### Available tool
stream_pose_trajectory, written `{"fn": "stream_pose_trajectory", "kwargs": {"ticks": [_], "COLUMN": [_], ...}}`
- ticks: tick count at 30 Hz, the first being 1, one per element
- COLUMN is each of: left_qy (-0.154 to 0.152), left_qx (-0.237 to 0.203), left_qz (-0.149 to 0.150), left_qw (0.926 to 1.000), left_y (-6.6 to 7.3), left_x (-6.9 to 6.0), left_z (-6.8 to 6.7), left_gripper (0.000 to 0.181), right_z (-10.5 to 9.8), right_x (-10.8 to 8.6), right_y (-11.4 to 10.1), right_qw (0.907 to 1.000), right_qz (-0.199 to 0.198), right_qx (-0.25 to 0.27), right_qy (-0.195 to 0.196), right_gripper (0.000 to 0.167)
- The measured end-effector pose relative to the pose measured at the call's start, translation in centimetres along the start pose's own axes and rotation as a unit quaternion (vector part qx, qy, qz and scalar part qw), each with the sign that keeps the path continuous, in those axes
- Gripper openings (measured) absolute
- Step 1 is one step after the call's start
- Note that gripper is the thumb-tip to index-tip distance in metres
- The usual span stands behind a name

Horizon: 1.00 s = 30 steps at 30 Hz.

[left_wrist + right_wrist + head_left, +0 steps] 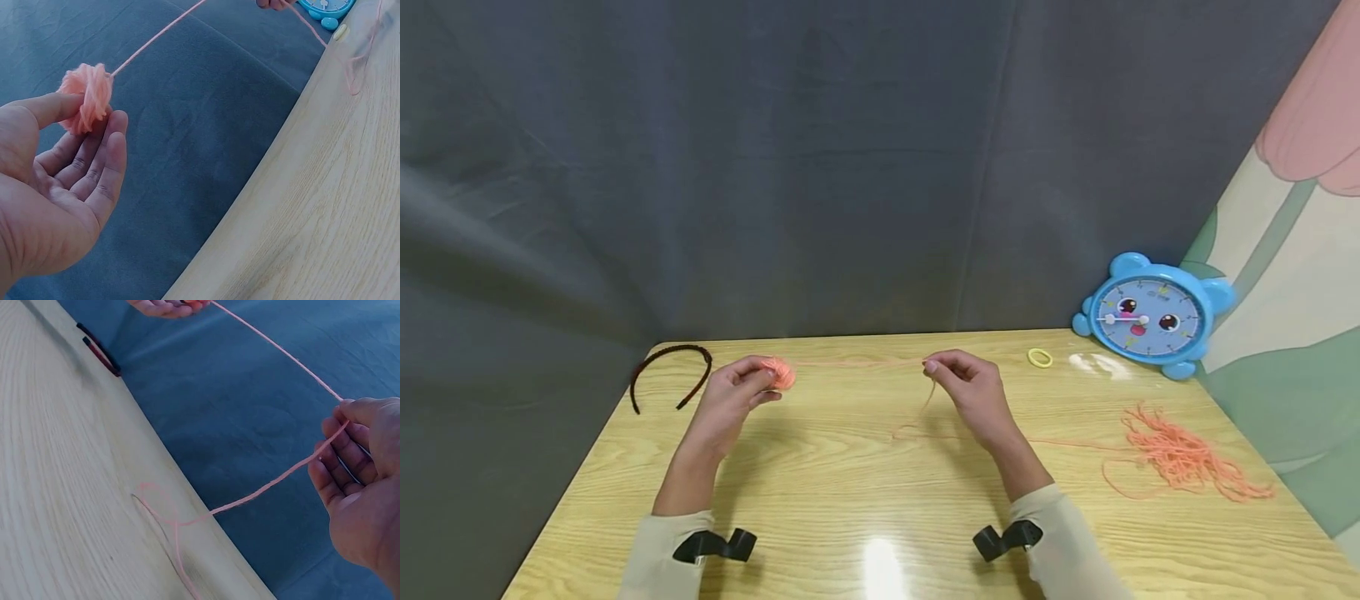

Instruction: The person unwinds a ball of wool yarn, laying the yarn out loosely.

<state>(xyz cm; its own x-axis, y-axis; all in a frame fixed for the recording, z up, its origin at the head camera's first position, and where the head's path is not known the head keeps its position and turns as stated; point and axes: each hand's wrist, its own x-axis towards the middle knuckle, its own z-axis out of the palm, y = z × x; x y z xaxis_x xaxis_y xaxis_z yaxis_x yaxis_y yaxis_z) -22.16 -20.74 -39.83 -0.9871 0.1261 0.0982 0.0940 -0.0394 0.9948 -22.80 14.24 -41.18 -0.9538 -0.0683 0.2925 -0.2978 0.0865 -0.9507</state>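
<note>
Between thumb and fingers, my left hand [730, 398] pinches a small wound ball of coral yarn [86, 99] above the table's left half. My right hand [972, 390] pinches the yarn strand [281, 353], which stretches taut across to the ball. Below the right fingers the strand hangs slack, loops on the tabletop and runs right to a loose heap of the same yarn [1183, 454]. Both hands are raised over the table, well apart from each other.
A dark headband [672, 350] lies at the table's back left. Towards the back right are a yellow ring [1040, 358] and a blue animal-shaped clock [1150, 317] leaning at the wall. A dark curtain [850, 167] hangs behind the wooden table [850, 475].
</note>
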Motion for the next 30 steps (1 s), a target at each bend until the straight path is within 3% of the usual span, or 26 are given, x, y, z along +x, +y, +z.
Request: {"fn": "stream_pose_trajectory", "kwargs": {"ticks": [8,23,30], "left_qy": [-0.008,0.001,0.005], "left_qx": [0.012,0.026,0.013], "left_qz": [0.018,-0.003,-0.015], "left_qw": [0.9997,0.9997,0.9998], "left_y": [-0.3,0.0,0.1], "left_x": [0.2,0.2,0.1], "left_z": [0.0,-0.1,-0.3], "left_gripper": [0.014,0.026,0.027], "right_z": [-1.4,-4.6,-6.1], "right_x": [0.1,0.0,-0.1], "right_y": [0.1,0.5,0.3], "right_qw": [0.9999,0.9977,0.9974], "right_qz": [0.001,0.010,0.002], "right_qx": [0.001,-0.049,-0.041], "right_qy": [0.016,0.047,0.059], "right_gripper": [0.029,0.034,0.036]}}
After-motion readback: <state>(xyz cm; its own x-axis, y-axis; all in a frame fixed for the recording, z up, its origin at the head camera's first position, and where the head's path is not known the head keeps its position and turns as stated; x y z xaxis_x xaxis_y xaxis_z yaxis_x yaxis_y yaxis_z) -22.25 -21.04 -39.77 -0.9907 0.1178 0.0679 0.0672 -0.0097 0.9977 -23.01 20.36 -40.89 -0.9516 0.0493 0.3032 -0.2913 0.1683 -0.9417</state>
